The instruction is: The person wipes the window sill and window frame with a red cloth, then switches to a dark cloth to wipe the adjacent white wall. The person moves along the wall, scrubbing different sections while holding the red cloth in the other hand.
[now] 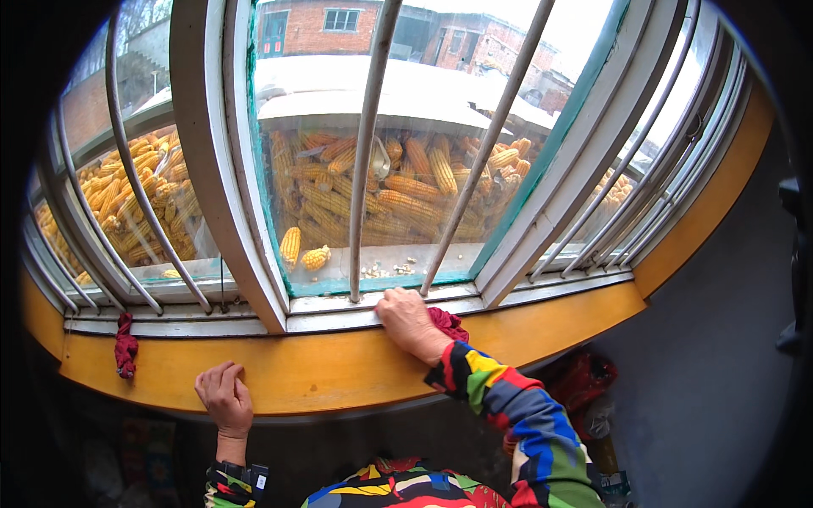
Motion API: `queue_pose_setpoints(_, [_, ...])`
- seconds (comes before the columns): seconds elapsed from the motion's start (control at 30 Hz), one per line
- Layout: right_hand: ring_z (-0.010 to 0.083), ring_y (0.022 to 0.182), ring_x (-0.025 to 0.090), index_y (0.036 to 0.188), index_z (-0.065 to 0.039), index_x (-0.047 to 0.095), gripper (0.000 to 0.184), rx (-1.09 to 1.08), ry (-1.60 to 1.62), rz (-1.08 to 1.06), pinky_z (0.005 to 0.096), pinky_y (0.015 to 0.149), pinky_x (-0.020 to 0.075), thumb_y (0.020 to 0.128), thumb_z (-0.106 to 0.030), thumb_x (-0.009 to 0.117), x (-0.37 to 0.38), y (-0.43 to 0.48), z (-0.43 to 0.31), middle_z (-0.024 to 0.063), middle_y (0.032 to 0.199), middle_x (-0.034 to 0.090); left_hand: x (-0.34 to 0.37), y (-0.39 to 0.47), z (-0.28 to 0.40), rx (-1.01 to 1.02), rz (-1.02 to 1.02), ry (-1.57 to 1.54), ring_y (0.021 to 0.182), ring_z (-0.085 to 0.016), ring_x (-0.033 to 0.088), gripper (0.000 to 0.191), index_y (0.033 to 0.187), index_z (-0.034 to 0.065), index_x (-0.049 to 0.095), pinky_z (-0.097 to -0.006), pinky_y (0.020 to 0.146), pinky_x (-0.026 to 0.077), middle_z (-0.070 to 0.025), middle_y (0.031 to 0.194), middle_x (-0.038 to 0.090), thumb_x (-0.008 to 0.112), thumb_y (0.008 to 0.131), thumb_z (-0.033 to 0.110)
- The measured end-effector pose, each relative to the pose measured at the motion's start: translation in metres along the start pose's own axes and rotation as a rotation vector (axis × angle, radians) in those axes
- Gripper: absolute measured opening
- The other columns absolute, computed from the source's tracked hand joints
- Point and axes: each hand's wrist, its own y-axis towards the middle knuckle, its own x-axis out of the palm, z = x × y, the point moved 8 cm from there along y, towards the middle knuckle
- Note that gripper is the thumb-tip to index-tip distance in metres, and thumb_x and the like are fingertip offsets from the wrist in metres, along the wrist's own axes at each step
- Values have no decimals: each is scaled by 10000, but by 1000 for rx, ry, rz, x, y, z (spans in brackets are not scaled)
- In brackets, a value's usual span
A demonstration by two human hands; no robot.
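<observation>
My right hand [409,320] presses down on the white lower window frame [330,320], between two metal bars. Its fingers are curled over a dark red cloth [450,322], most of which bunches out beside the wrist; the part under the palm is hidden. Loosely bent, the fingers of my left hand [223,390] rest at the front edge of the yellow wooden sill [305,378], and nothing shows in them. A second dark red cloth strip [126,346] hangs from the frame onto the sill at the left.
Vertical metal bars [367,159] stand before the glass. Outside lie heaped corn cobs [406,190], two loose corn cobs [302,251] and scattered kernels [387,270]. A red object [581,381] sits below the sill, beside a grey wall [698,381].
</observation>
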Motion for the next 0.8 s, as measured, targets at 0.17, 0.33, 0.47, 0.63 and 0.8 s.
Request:
queue_pose_setpoints(0.17, [224,915,637,768,-101,713,106,86,-192,-26,377,795,495,794,-124,613,-9,-54,91,51,868,657,0,0,0,3,-1,4,1031,-288,598,194,963,63,689,-472,1052,352,-88,1044,657,588,801,27])
queue_pose_setpoints(0.33, [260,882,666,729,-91,727,132,228,-319,-170,376,742,539,794,-119,616,-14,-84,149,80,852,673,-1,3,4,16,-2,2,1035,-293,592,183,962,58,677,-473,1051,354,-94,1038,650,581,808,35])
queue_pose_setpoints(0.47, [282,864,667,722,-69,711,108,209,-165,-88,393,745,553,776,-92,621,-13,-62,114,101,818,657,0,3,5,-4,-8,9,1035,-295,589,171,957,57,669,-474,1052,354,-98,1040,647,576,813,48])
queue_pose_setpoints(0.63, [271,866,655,747,-59,685,70,-78,94,72,393,770,543,770,-65,619,-9,-25,34,91,835,652,0,3,4,3,-13,11,1036,-295,588,174,956,61,667,-476,1053,351,-96,1039,646,574,810,50])
queue_pose_setpoints(0.8, [255,878,658,759,-80,691,89,84,-40,-24,381,755,544,789,-87,608,-16,-49,83,88,838,658,0,2,2,12,-8,5,1041,-293,589,190,961,66,672,-477,1059,347,-95,1043,646,573,800,44])
